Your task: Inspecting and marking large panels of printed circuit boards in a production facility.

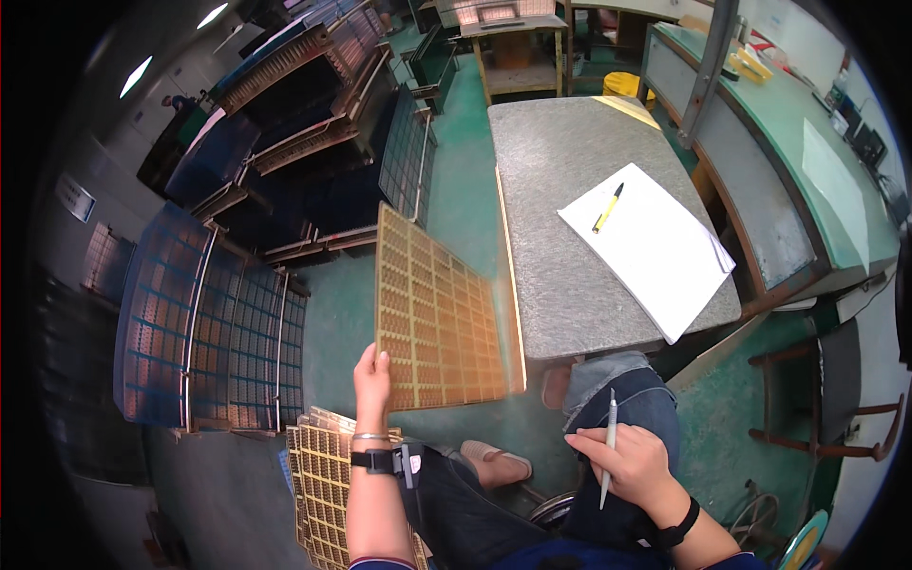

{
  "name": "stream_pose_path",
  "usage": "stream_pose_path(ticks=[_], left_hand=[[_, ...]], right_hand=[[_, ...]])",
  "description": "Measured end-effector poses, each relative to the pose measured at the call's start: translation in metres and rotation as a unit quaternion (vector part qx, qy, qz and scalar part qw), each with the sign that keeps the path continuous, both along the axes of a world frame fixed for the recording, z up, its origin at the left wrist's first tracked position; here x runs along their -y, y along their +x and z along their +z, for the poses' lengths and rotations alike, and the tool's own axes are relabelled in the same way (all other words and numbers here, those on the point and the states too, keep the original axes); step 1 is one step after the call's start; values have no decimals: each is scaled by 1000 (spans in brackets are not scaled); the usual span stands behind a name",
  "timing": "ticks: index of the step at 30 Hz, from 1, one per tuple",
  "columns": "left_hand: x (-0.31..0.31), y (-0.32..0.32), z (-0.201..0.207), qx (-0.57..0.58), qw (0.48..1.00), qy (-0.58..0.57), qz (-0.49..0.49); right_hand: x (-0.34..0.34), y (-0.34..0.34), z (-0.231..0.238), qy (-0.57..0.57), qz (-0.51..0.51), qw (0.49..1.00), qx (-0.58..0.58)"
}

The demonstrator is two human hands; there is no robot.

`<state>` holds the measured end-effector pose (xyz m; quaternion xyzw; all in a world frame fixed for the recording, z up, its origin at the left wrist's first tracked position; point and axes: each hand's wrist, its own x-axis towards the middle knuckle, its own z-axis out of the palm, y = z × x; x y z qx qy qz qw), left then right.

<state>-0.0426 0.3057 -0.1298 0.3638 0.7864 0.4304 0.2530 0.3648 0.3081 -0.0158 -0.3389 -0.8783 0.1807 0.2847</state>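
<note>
My left hand is closed on the left edge of a thin copper-coloured circuit board panel, patterned with a grid of small rectangles. The panel stands tilted beside the grey table, its right side blurred near the table's edge. In my right hand, over my right thigh, a slim silver pen-shaped tool is pinched between thumb and fingers. Below my left forearm leans a stack of similar gridded panels, partly hidden by the arm.
On the table lie white paper sheets with a yellow pen on top. Racks of dark panels stand at left. A green-topped workbench runs along the right, with a wooden chair below it.
</note>
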Motion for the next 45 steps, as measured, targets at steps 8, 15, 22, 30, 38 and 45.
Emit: stream_pose_path(ticks=[8, 15, 22, 30, 38, 45], left_hand=[[112, 33, 160, 58, 983, 164, 52], [227, 74, 253, 119, 899, 403, 127], [282, 85, 211, 348, 811, 447, 144], [244, 128, 167, 488, 803, 324, 109], [223, 141, 163, 467, 847, 243, 79], [221, 145, 172, 455, 855, 222, 113]], right_hand=[[3, 5, 1, 36, -12, 999, -6], [13, 2, 5, -146, -47, 965, -213], [-15, 48, 18, -346, -128, 760, -535], [-4, 173, -13, -412, -255, 684, -546], [24, 212, -43, -454, -383, 706, -386], [-16, 220, -56, -77, -375, 923, 48]])
